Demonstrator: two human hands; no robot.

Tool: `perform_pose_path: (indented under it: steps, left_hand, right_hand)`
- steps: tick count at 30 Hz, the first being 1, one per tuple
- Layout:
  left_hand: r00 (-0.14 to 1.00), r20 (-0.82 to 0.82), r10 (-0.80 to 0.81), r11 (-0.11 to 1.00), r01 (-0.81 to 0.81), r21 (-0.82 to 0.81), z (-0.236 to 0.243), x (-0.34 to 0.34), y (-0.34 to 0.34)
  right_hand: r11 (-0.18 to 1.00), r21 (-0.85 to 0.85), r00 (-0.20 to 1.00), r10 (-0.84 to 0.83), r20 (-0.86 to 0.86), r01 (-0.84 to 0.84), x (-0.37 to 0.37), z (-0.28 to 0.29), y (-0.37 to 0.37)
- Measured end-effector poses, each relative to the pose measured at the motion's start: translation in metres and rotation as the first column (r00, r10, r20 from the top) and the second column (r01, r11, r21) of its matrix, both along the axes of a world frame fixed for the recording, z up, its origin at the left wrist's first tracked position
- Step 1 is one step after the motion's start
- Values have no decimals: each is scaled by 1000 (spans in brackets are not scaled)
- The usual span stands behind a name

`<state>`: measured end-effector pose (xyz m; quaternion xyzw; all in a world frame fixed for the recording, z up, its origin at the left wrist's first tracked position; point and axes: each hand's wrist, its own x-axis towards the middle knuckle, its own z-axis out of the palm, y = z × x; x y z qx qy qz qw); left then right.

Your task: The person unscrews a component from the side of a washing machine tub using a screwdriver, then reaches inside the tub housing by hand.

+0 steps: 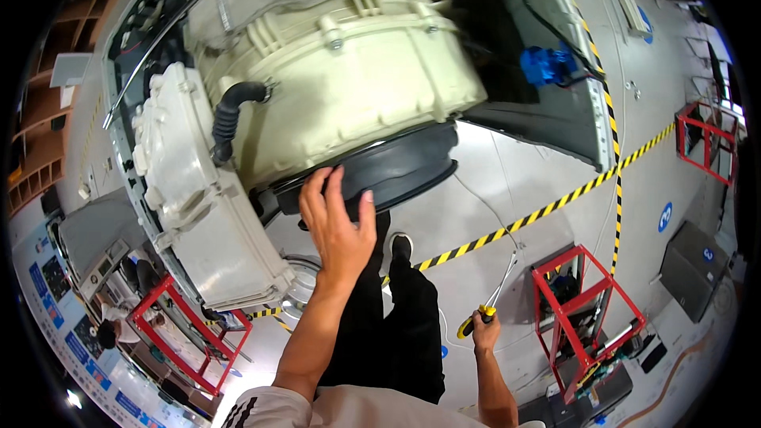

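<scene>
A washing machine's cream plastic tub [349, 87] fills the upper middle, inside an opened metal cabinet. Around its near end runs a dark rubber door gasket [404, 165]. My left hand [339, 230] reaches up to the gasket, fingers curved and apart, fingertips at its left part; nothing shows in its grasp. Lower right, my right hand [485, 331] is closed round a screwdriver [493, 301] with a yellow-and-black handle and a long thin metal shank pointing up and away. Its exact tip is too small to make out.
A pale plastic housing [210, 222] and a black corrugated hose [227, 121] lie left of the tub. The cabinet's side panel [547, 131] edges the right. Red metal frames [583, 289] stand on the floor, near yellow-black striped tape [547, 208]. Another person [119, 329] is at far left.
</scene>
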<state>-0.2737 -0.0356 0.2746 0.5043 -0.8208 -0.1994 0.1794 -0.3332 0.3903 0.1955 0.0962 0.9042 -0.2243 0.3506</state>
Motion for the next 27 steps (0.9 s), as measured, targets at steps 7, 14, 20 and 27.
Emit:
perform_pose_path:
  steps: [7,14,20,27]
  left_hand:
    - [980,199,-8,989,37,-143,2,-16,2]
    - [928,366,-71,973,145,-179,15,-37,11]
    - [813,581,-32,997,65,-37,17,-40,17]
    - [744,628,-228,956,292,2,36,-49,41]
  right_hand:
    - [974,-32,974,-225,-18,224,-16,21,3]
    - [879,-204,902,-424,77,431,-47,20,31]
    - [854,-337,913,-405,51,397,-97,58,88]
    - [688,-499,850,-443,287,527,-137,120,91]
